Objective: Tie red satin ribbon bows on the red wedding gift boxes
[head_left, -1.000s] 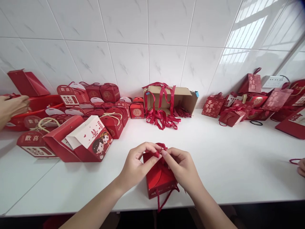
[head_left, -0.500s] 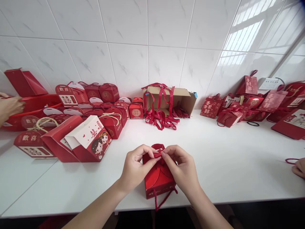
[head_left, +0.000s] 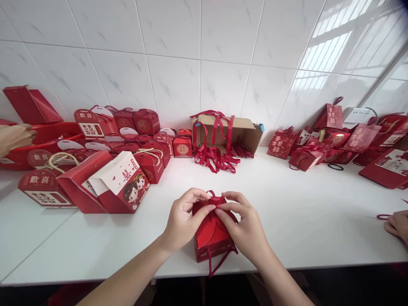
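A small red gift box (head_left: 207, 236) stands on the white table near its front edge, directly under my hands. Dark red cord (head_left: 218, 264) hangs down its near side. On top of the box is a red ribbon (head_left: 216, 200) with a loop standing up. My left hand (head_left: 186, 216) pinches the ribbon from the left, thumb and fingers meeting at its middle. From the right, my right hand (head_left: 244, 219) pinches the same ribbon with thumb and index finger. The fingertips of both hands almost touch and partly cover the ribbon.
A cardboard box (head_left: 251, 138) with loose red ribbons (head_left: 215, 161) lies against the tiled wall. Many red gift boxes (head_left: 148, 159) crowd the left; more boxes (head_left: 282, 142) and a power strip (head_left: 356, 114) are right. Other people's hands show at left (head_left: 15, 138) and right (head_left: 398, 225).
My fingers have shifted on the ribbon, and the right fingers have spread and lifted a little. At the left, the other person's hand has moved slightly; at the right, another hand has come further in.
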A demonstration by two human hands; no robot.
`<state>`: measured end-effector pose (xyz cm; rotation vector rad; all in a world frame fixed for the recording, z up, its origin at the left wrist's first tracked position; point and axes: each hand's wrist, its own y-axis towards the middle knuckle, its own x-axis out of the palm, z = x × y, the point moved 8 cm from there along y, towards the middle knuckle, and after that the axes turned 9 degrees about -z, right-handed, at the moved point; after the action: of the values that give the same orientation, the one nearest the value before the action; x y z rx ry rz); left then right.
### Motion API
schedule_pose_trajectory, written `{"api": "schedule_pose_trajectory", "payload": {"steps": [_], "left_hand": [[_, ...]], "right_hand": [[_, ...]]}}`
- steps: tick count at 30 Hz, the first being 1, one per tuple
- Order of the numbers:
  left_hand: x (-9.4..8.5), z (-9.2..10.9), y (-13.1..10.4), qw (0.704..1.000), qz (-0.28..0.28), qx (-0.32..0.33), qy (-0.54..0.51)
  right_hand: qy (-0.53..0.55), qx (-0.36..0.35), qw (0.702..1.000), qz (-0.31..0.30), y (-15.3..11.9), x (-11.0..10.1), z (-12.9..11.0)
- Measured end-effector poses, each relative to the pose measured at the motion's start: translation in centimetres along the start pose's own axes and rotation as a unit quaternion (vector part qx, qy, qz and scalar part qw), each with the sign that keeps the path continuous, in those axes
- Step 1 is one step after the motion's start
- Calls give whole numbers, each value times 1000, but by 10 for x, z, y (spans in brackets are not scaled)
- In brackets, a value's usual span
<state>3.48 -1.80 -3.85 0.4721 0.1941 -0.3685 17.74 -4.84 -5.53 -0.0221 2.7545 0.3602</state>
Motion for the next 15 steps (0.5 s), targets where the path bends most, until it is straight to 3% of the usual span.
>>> {"api": "schedule_pose_trajectory", "payload": {"steps": [6,15], "left_hand": [[8,-9,7,998,-22,-16,-64],[14,-11,9,995,-49,-24,-86]], "right_hand": [[171,84,979,-78,2,14,15],[204,92,973,-62,-2,13,17]]}}
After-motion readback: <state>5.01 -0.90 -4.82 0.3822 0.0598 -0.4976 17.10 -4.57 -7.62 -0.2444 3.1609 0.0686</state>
